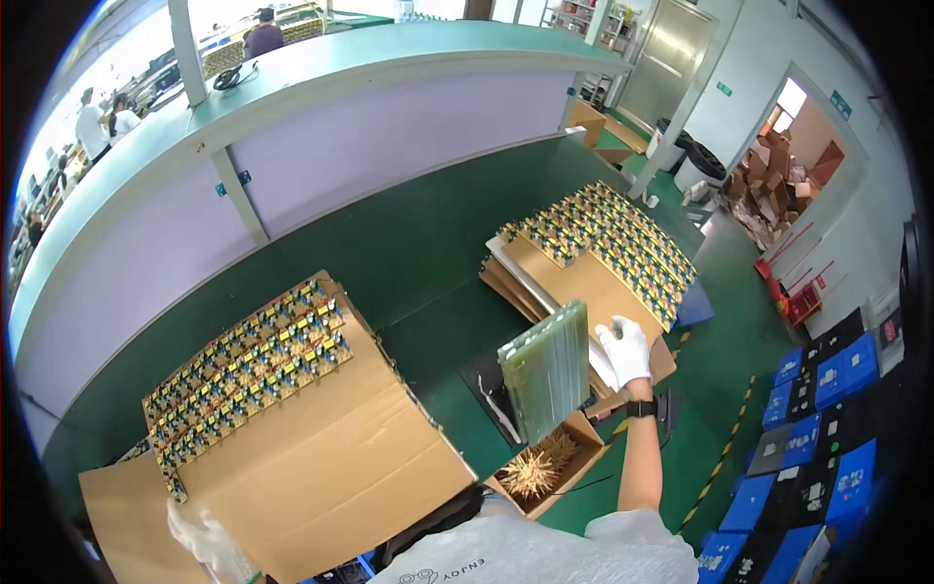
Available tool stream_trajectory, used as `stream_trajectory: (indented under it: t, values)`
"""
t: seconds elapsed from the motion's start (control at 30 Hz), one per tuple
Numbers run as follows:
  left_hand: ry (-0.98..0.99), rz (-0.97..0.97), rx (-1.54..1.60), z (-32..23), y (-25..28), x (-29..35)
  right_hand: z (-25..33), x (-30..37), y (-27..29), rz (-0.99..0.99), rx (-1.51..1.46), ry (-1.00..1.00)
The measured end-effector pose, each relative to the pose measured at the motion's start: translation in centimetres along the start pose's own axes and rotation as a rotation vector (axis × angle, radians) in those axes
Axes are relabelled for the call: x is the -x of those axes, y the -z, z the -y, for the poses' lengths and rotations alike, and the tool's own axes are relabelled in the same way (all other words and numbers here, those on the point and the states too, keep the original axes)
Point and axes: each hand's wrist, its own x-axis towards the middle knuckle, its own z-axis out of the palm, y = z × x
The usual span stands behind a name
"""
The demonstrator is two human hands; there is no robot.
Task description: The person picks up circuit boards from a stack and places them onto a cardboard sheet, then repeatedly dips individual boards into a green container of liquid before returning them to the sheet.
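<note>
My left hand (206,543), in a white glove, is at the lower left over the brown cardboard. Its fingers are apart, with the tips near the lower end of a circuit board strip (175,481). Rows of circuit boards (253,375) with yellow and blue parts lie on the left cardboard stack (331,457). My right hand (626,352), also gloved, rests with parted fingers at the near edge of the right cardboard sheet (593,277). Beside it stands an upright greenish translucent block (547,375). More circuit boards (608,238) cover the right sheet's far part.
Below the block, an open carton (584,465) holds a bundle of thin, straw-coloured pieces (533,474). A raised green shelf (409,47) runs behind the dark green table (428,229). Blue and black crates (842,375) line the right floor. Several people are beyond the shelf.
</note>
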Motion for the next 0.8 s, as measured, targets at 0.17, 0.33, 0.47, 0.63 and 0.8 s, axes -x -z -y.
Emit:
stream_trajectory:
  t: [0.17,0.33,0.47,0.63,0.8]
  values:
    - [-0.158,0.082,0.367,-11.5,-0.7,4.9,1.4,-11.2,-5.8,0.024,-0.092,0.187]
    - [-0.37,0.305,0.364,-20.6,0.4,9.3,6.8,-18.9,-10.1,0.208,0.141,0.149]
    - [-0.402,0.405,0.363,-22.8,0.6,11.2,8.9,-21.4,-10.8,0.497,0.511,0.09]
    - [-0.347,0.442,0.387,-23.4,-0.1,12.4,8.5,-22.6,-12.5,0.518,0.609,0.072]
    - [-0.375,0.476,0.414,-24.5,0.2,13.1,9.2,-21.0,-11.4,0.491,0.515,0.089]
